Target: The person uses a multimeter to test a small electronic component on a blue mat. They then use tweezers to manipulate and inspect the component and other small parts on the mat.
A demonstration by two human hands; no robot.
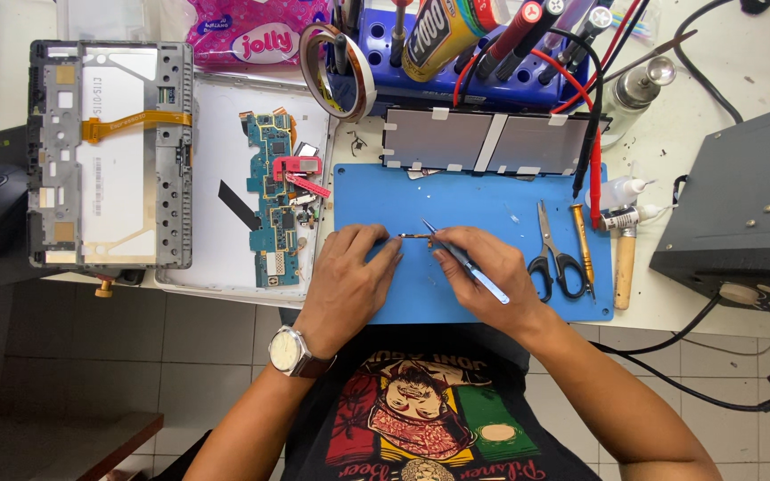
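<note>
Pinched tight, your right hand (483, 267) has its grip closed pen-style on slim tweezers (463, 260), tips aimed left and far onto a small brass-coloured part (415, 236). Your left hand (354, 272) has its grip nearly closed, fingertips pressing down on the left end of that part; looks like it's pinned so it won't skate while the tweezer tips work it. Can't tell what the part is, too small. It lies on the blue work mat (492, 191), near-centre, between both hands. Both wrists rest at the near edge of the mat, likely for steadiness.

Outward: scissors (552, 254), a small brass-handled driver (583, 242) and a wooden-handled tool (624, 265) lie just right of your right hand, within easy reach. Far edge of the mat: flat silver battery pack (483, 142). Beyond it, a blue tool rack (492, 62) with pens and probes, plus a tape roll (339, 71) leaning on it. Left of the mat, a white back cover (216, 258) holds the blue circuit board (276, 205), kept clear of the working spot. Farther left on the tabletop (741, 80), the grey tablet frame (110, 156) lies inside-up. Dark box (741, 214) on the right.
</note>
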